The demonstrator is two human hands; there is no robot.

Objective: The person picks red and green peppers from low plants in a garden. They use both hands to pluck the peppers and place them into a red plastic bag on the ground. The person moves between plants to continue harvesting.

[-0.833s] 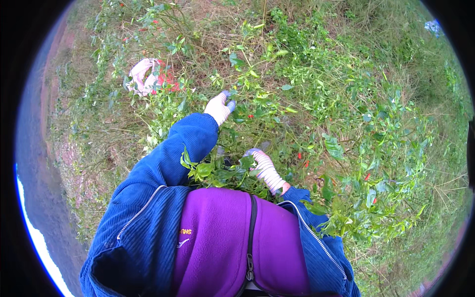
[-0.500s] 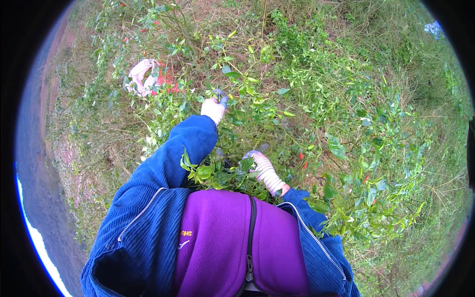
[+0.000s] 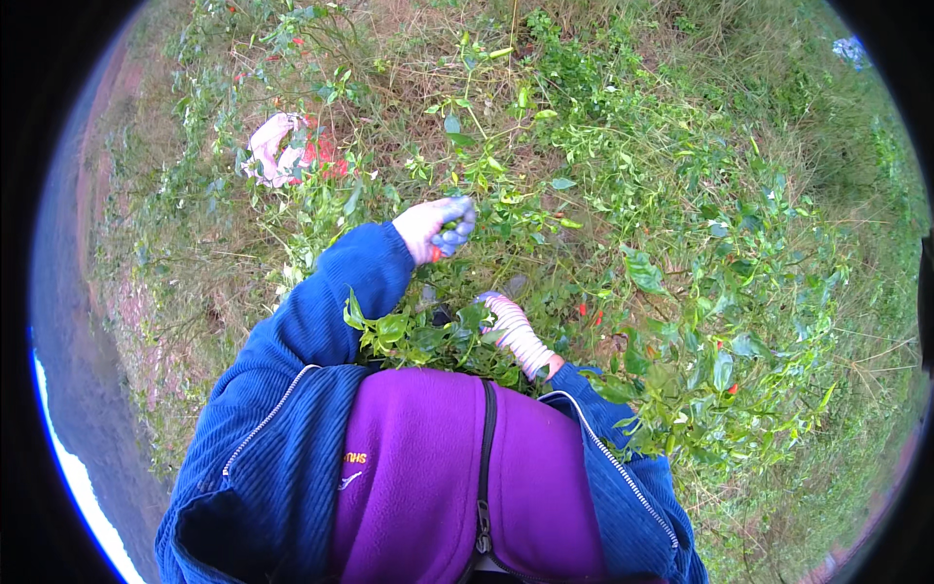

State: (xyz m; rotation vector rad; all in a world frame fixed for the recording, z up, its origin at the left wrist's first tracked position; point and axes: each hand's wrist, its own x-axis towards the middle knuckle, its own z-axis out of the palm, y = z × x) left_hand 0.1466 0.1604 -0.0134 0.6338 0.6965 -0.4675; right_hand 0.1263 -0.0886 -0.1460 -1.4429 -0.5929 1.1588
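My left hand [image 3: 440,226], in a pale glove with grey-blue fingers, is closed over the pepper plants. A red chili pepper [image 3: 435,254] shows at the lower edge of the fist. My right hand [image 3: 513,326], in a white and purple striped glove, is low and close to my body beside leafy pepper stems [image 3: 428,341]; its fingers are hidden, so what they hold does not show. Green peppers [image 3: 570,223] hang from the plant just right of my left hand. Further red peppers [image 3: 590,313] hang to the right of my right hand.
A pink-and-white bag [image 3: 270,146] with a heap of red peppers [image 3: 323,156] lies among plants at the far left. Leafy pepper plants [image 3: 700,360] crowd the right side. Dry grass [image 3: 418,49] covers the ground at the far side.
My left hand has drawn back from the stems, slightly nearer and to the right, turning so its closed fingers and a red pepper show. My right hand stays nearly in place.
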